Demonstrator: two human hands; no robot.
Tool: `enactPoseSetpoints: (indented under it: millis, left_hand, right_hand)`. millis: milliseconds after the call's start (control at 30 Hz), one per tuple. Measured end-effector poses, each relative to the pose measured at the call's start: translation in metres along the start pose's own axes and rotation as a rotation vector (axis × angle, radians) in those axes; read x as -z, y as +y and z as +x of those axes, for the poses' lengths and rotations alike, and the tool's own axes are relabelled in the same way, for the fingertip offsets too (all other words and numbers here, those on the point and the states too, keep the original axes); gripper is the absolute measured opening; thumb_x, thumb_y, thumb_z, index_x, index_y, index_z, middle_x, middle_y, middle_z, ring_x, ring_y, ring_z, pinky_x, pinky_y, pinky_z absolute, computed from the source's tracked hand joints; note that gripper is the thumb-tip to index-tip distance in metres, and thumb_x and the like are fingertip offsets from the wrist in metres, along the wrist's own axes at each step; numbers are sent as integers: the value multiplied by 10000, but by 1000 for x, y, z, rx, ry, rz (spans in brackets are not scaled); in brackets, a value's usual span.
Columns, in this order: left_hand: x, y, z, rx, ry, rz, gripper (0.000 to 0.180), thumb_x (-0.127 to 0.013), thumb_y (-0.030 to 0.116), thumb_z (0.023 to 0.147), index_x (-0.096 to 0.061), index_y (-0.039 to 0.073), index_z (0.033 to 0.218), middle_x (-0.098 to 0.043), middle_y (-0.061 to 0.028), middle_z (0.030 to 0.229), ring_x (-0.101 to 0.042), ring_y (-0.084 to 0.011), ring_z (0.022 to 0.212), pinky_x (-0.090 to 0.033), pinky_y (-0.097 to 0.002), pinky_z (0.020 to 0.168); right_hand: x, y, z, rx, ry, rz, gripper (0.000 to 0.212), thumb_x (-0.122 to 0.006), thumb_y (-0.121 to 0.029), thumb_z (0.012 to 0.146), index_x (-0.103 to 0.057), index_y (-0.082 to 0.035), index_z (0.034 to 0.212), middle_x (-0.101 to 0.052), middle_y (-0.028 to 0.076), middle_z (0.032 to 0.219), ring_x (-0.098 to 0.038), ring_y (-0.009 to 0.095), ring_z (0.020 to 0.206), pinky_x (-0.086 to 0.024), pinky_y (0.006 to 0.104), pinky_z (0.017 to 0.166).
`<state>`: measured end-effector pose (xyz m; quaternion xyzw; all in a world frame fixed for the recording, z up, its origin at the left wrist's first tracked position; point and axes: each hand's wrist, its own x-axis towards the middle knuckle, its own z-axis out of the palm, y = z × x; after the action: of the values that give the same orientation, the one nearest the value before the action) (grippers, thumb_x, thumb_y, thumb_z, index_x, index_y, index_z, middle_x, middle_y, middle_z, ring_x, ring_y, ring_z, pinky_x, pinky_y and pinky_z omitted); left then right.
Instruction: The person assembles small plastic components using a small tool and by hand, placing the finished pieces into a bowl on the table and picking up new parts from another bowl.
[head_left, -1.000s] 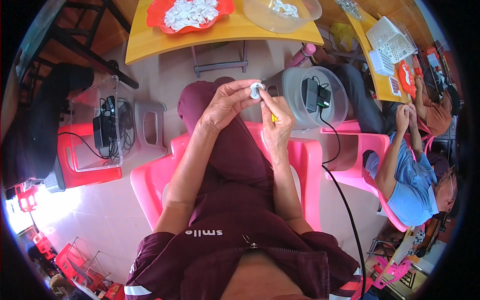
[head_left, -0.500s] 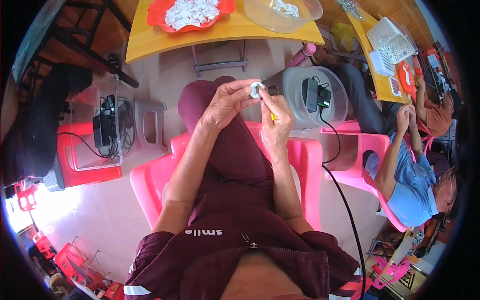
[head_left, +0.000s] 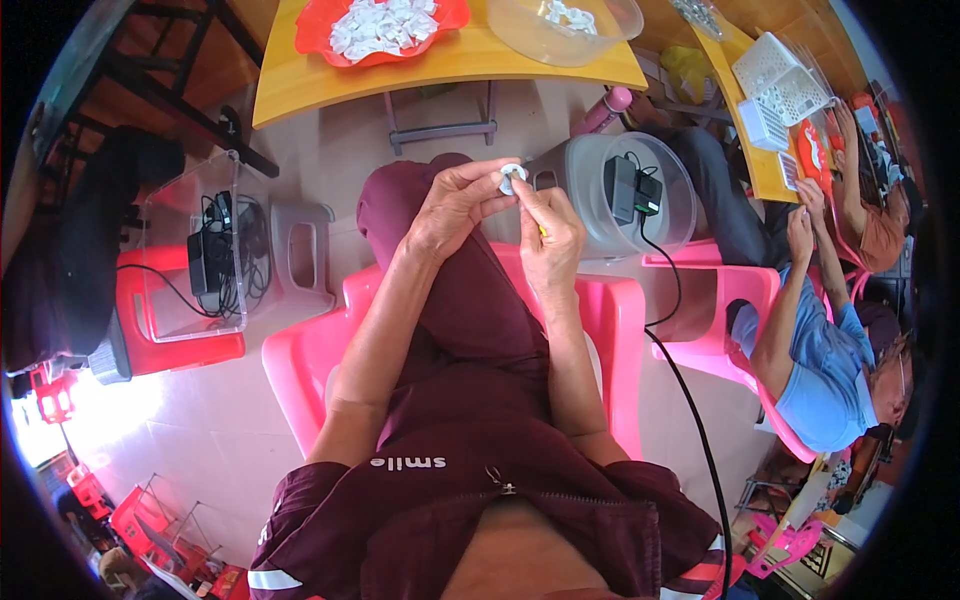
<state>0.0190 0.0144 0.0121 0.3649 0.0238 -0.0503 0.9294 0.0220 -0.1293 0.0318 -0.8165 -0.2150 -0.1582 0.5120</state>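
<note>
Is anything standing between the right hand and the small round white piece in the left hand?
Nothing visible is. The small round white piece is pinched by the left hand, and the right hand has its fingertips at it. A small yellow item, mostly hidden, shows in the right hand, away from that spot.

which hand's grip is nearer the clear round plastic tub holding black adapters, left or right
Right. The right hand's grip is just left of the clear round plastic tub; the left hand's grip is farther left, beyond the right.
</note>
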Motion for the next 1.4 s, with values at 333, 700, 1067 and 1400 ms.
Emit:
enactPoseSetpoints:
  millis: [333,700,1067,1400]
  left_hand:
    - [1,2,-1,-2,-54,0,273,-573,103,909,-596,-21,1152,-631,-100,1096,-611,-169,1002,-519,-309,895]
    - [0,1,-2,-37,-68,19,283,-589,99,897,-595,-19,1155,-629,-114,1113,-600,-192,1046,-502,-329,921]
    - [-2,-4,-2,-79,17,132,252,-597,74,891,-617,-21,1124,-654,-112,1044,-628,-191,971,-519,-319,875]
    - [0,0,-1,-33,-34,-26,286,-570,111,911,-586,-11,1169,-635,-117,1098,-605,-195,1043,-503,-319,919]
  right_hand:
    - [7,-5,-2,8,-7,-56,331,-618,20,804,-680,-139,1088,-489,71,685,-496,184,570,-405,307,531]
    - [3,-6,-3,-82,-22,81,268,-600,13,850,-672,-69,1095,-497,44,680,-450,115,607,-361,258,545]
    - [-6,-25,-9,-57,8,-430,322,-618,18,802,-687,-145,1071,-475,71,671,-517,221,579,-416,346,546]
    - [2,-22,-7,-104,-15,-131,320,-591,39,826,-667,-91,1108,-516,84,709,-500,175,611,-415,303,574]
